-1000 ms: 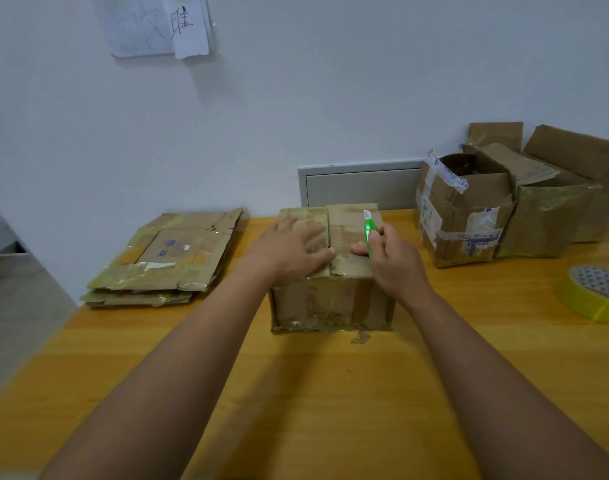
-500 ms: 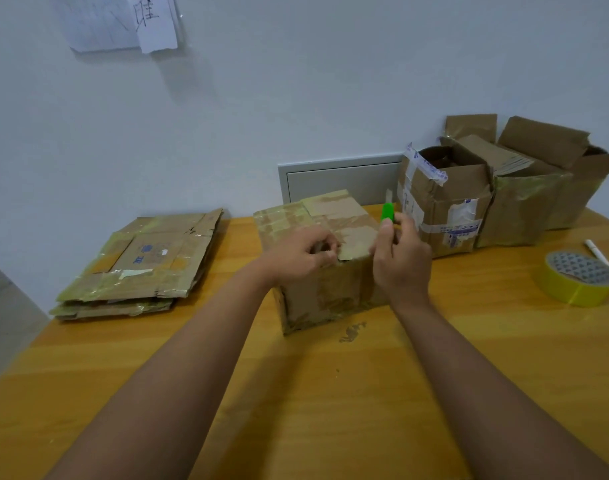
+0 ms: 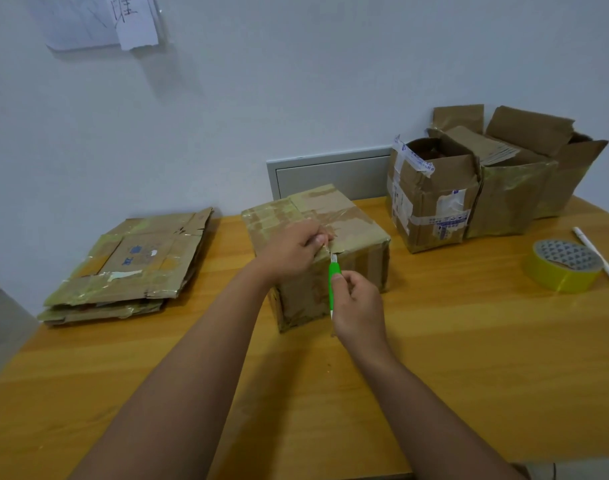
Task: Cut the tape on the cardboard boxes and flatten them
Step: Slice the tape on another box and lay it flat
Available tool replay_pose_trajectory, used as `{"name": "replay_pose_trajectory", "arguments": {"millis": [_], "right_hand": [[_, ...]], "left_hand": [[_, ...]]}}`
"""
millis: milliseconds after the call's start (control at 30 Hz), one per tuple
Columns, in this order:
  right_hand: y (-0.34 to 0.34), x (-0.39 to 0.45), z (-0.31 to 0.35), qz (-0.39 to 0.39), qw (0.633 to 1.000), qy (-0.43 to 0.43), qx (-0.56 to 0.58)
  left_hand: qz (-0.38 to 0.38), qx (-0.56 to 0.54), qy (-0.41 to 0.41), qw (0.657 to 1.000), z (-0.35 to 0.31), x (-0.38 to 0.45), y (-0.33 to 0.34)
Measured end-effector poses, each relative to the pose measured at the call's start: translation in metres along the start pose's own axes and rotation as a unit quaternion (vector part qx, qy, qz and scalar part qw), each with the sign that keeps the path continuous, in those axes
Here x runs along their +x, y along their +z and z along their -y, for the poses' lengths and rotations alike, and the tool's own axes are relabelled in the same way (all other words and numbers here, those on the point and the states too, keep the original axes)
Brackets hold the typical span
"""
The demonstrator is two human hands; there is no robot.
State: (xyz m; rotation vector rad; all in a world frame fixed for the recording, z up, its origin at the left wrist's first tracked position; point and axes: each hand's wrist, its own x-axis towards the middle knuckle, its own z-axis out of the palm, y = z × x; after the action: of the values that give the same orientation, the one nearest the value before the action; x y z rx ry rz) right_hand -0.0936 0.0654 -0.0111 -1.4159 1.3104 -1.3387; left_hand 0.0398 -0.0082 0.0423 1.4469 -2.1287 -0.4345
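A white wall backs the wooden tabletop [image 3: 469,358], where the taped box [image 3: 351,237] sits mid-surface, now turned corner-on where a second ago it faced square. The right hand [image 3: 358,306] has dropped from the box top to its near edge, its grip curled round a green cutter [image 3: 334,275], blade up at the seam. The left hand [image 3: 292,251] pinches loose tape at the top edge. Flattened cartons [image 3: 130,268] lie left of the box, open boxes [image 3: 469,188] and a yellow tape roll [image 3: 562,265] right of it.
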Motion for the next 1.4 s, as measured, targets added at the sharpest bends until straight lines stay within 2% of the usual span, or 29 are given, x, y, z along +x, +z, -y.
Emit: {"name": "replay_pose_trajectory", "arguments": {"millis": [167, 533, 1267, 1400], "right_hand": [[0.005, 0.0, 0.001, -0.005, 1.0, 0.005, 0.003], [0.003, 0.01, 0.004, 0.009, 0.998, 0.037, 0.044], [0.007, -0.006, 0.008, 0.004, 0.999, 0.042, 0.025], [0.006, -0.002, 0.007, -0.017, 0.999, 0.026, 0.014]], "left_hand": [[-0.019, 0.04, 0.011, 0.999, 0.002, 0.002, 0.005], [0.001, 0.027, -0.028, 0.999, 0.001, 0.005, 0.004], [0.024, -0.085, -0.1, 0.991, -0.012, 0.003, -0.001], [0.025, -0.097, -0.12, 0.988, -0.013, 0.006, 0.0]]}}
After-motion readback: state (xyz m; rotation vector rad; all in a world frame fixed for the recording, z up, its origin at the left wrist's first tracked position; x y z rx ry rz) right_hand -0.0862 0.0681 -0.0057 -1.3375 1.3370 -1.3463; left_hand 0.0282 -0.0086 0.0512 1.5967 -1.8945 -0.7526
